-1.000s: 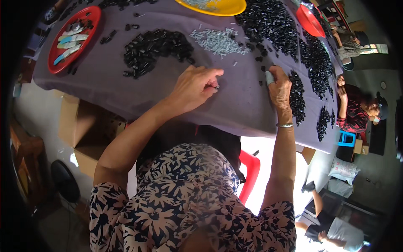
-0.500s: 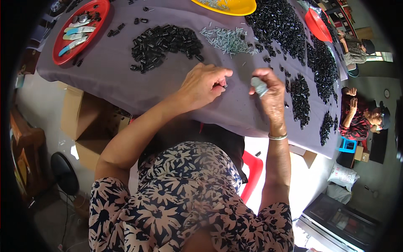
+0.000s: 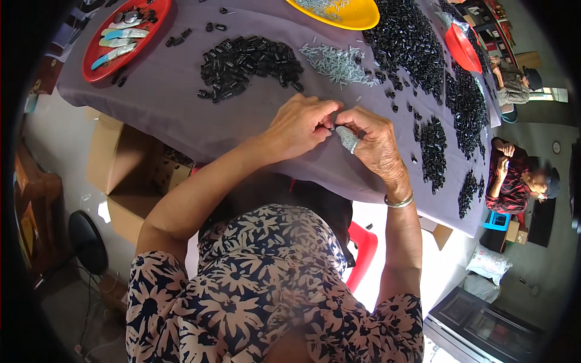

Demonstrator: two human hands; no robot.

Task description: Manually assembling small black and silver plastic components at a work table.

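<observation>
Over the near part of the cloth, my two hands meet. My left hand (image 3: 299,126) is closed, thumb against curled fingers, on a small dark part (image 3: 331,128) that shows only partly at the fingertips. Opposite it, my right hand (image 3: 376,142) is pinched at the same spot; whatever it holds is hidden. A grey wrap (image 3: 347,139) covers its thumb. Beyond my hands lie a pile of small black cylindrical parts (image 3: 233,66) and, right of it, a heap of thin silvery pins (image 3: 339,63).
A red tray (image 3: 97,74) with blue-and-white-handled tools sits far left. At the back are a yellow dish (image 3: 367,23) of pins and a large black heap (image 3: 408,48); a red bowl (image 3: 463,51) is farther right. An open cardboard box (image 3: 103,154) stands below the table edge. Two people sit at right.
My right hand has moved left and turned inward, from apart to meeting my left hand at the fingertips. The left hand keeps its pinch, and the view has shifted slightly.
</observation>
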